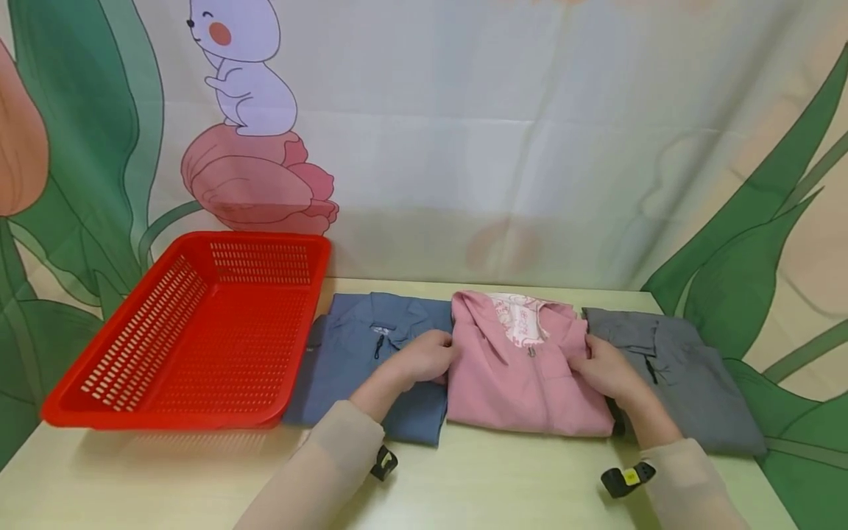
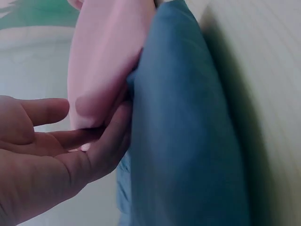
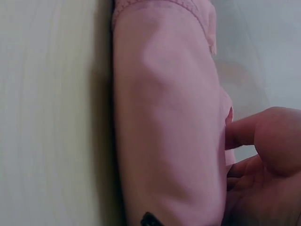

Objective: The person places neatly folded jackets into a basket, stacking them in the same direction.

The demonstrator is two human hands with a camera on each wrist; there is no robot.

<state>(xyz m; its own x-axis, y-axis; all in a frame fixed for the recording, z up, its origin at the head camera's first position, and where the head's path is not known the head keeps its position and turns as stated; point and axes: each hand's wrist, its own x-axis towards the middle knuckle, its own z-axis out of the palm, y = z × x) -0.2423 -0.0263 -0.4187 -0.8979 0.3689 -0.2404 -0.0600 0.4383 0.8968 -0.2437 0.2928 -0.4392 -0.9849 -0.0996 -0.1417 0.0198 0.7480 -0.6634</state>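
Observation:
A folded pink zip jacket (image 1: 497,390) with a white patterned lining lies on the table. At its left edge my left hand (image 1: 425,356) holds the side, fingers tucked under the pink cloth and thumb by its upper face; this hand also lies over a folded blue half-zip shirt (image 1: 358,368). My right hand (image 1: 604,368) grips the jacket's right edge. In the right wrist view the thumb (image 3: 242,132) meets the pink cloth, while the other fingertips are hidden behind it. Beside that hand lies a folded grey shirt (image 1: 702,397).
A red plastic basket (image 1: 291,368) with slotted walls stands on the left and overlaps the blue shirt's side. The pale table (image 1: 503,478) ends at a printed curtain (image 1: 430,184) behind the clothes. Dark fabric (image 1: 319,331) shows between basket and blue shirt.

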